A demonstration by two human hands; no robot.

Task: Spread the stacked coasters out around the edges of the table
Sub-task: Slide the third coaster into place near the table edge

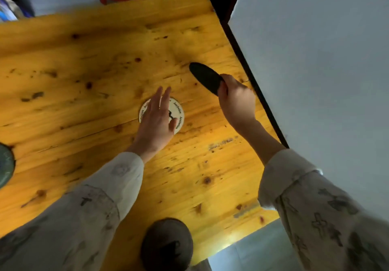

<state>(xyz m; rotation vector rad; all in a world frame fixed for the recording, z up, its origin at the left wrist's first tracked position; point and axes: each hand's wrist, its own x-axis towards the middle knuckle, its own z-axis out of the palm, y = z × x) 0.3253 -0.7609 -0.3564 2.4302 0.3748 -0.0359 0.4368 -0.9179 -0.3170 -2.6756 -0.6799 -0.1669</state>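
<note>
Coasters remain stacked mid-table: the white printed stack (177, 113) sits under the flat, open left hand (156, 119). Right of that stack, the right hand (236, 102) pinches a dark coaster (205, 78) edge-on above the wooden table (84, 81). Spreading seems barely begun.

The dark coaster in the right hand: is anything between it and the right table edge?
Nothing visible. The right hand holds the dark coaster tilted above bare wood, and the table edge beside it shows no object.
</note>
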